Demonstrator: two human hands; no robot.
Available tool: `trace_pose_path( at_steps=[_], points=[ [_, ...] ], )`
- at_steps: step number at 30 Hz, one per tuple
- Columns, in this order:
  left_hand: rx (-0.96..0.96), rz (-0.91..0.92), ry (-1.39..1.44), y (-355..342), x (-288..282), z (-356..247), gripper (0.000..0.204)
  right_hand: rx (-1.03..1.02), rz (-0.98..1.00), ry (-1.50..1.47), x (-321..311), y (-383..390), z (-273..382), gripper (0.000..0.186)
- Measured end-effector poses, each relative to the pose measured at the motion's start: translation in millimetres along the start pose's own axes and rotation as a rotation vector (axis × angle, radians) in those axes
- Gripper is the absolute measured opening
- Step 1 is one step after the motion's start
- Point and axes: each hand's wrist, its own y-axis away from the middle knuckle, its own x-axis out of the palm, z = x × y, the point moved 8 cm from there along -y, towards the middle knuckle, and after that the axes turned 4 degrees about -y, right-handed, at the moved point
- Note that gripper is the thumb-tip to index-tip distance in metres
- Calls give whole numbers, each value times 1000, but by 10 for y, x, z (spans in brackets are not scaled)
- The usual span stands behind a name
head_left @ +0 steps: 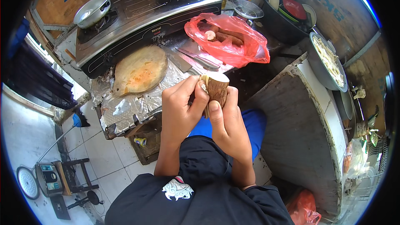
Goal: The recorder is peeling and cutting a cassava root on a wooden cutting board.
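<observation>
Between my two hands is a short, thick piece of cassava root [217, 90] with rough brown bark and a white cut face on top. My left hand [183, 102] pinches a loosened strip of peel at the root's left side, thumb and forefinger pressed together. Wrapped round the right side, my right hand [228, 121] grips the root with its thumb along the front. A knife [204, 61] lies on the counter just beyond my hands. Behind it, an open red plastic bag [250, 54] holds more cassava pieces [228, 37].
A round wooden cutting board [141, 70] rests on the foil-covered counter at left. Behind it stands a gas stove [146, 12] with a metal pan [92, 10]. At right are a basin of pale strips [327, 60] and a black tub of dishes [283, 29]. A broom [78, 120] leans at far left.
</observation>
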Motion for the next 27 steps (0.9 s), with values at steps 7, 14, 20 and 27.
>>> trace_pose_path(
  at_steps=[7, 14, 20, 27],
  points=[
    [-27, 23, 154, 1, 103, 97, 19, 86, -43, -170, -63, -15, -156, 30],
    [7, 143, 43, 114, 285, 131, 30, 91, -211, -248, -163, -18, -238, 31],
    [93, 237, 6, 108, 396, 102, 21, 101, -229, -229, -205, -27, -217, 31],
    [46, 206, 5, 116, 403, 147, 15, 94, -244, -165, -198, -32, -259, 32]
  ],
)
